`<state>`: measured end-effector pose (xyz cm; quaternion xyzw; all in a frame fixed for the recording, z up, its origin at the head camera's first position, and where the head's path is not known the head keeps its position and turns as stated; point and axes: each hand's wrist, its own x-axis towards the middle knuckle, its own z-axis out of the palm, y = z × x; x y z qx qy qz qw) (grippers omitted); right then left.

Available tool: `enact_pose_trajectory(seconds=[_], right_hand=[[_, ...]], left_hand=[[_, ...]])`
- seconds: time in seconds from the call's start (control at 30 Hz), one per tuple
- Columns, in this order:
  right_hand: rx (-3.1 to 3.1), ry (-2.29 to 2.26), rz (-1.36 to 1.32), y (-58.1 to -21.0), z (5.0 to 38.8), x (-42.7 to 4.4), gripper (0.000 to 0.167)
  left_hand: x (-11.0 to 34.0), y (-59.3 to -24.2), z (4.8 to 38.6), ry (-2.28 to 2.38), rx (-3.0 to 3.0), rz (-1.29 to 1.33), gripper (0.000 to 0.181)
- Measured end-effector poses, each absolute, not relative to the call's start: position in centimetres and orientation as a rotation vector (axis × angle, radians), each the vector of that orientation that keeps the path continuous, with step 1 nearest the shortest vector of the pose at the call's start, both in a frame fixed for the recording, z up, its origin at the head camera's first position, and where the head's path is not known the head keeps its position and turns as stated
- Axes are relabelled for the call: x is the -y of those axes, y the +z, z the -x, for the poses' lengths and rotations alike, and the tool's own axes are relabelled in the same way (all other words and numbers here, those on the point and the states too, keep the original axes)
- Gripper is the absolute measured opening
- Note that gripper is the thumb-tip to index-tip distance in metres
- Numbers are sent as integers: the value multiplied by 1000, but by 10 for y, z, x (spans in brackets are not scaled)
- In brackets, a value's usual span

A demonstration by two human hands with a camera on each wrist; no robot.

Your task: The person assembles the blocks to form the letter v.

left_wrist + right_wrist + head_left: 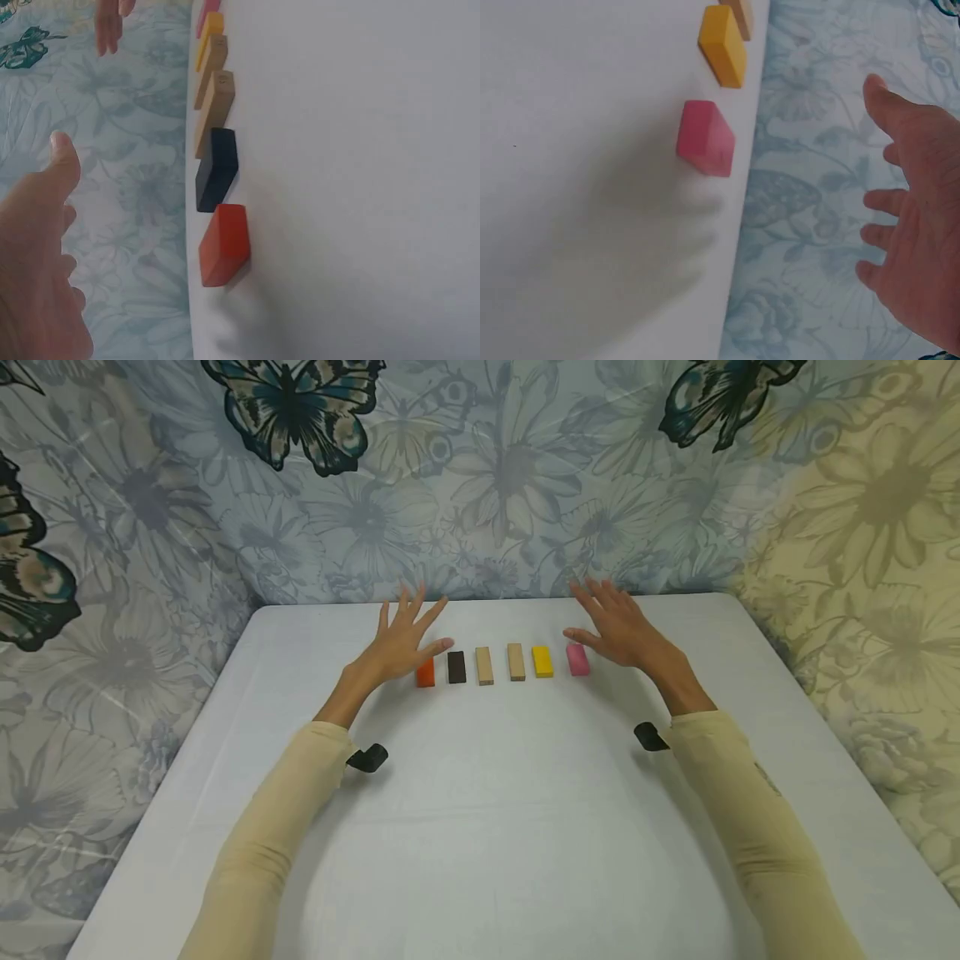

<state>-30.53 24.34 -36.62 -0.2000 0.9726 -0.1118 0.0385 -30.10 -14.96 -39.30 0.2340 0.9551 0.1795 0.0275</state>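
Several small rectangular blocks form a row near the table's far edge. From left to right come a red-orange block [426,673], a black block [457,667], a plain wooden block [484,666], a second wooden block [516,662], a yellow block [542,662] and a pink block [577,660]. My left hand [400,645] is spread above the red-orange block and partly covers it in the head view. On the other side, my right hand [617,628] hovers beside the pink block with fingers extended. Neither hand holds anything.
A white-covered table [495,827] carries the row. Behind it and at both sides hangs a floral cloth [517,485] with butterfly prints. Black wrist devices [368,757] stick out from both sleeves.
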Motion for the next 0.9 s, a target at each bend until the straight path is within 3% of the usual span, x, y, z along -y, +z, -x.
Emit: enact_pose_trajectory(seconds=[0.9], right_hand=[[-2853, -319, 814, -396, 267, -213, 78]], left_hand=[[122, -418, 263, 613, -2729, -856, 74]])
